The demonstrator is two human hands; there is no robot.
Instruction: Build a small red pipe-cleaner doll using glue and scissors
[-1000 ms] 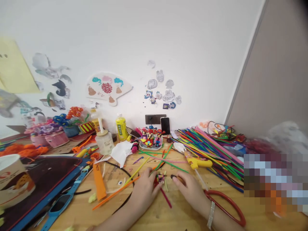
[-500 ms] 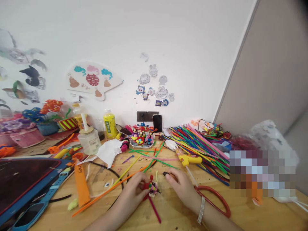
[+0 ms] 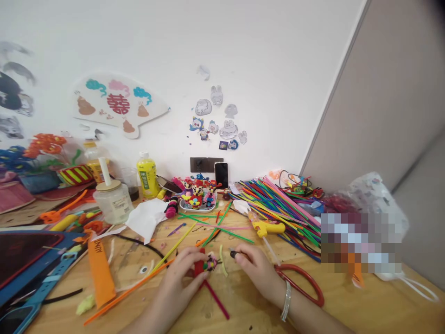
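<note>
We're pinching the pipe-cleaner figure [image 3: 210, 263] w/ our L hand [image 3: 179, 273], fingers closed on it, & we're gripping a dark bit [image 3: 233, 254] in our R hand [image 3: 253, 271], just right of the figure. Red stick [image 3: 217, 300] is running down below the figure, scissors [image 3: 301, 283] are lying right of it, glue gun [image 3: 266, 228] is sitting beyond it.

Yellow glue gun [image 3: 264, 227] — just beside coloured sticks [image 3: 281, 208].

Fan-shaped wall decoration [image 3: 113, 104]: is showing a red double-happiness character, 囍
Orange strip [image 3: 100, 273]: is bearing dark letters, possibly "AUNT"
Yellow bottle [image 3: 147, 175]: is carrying label text, too small to read
</note>
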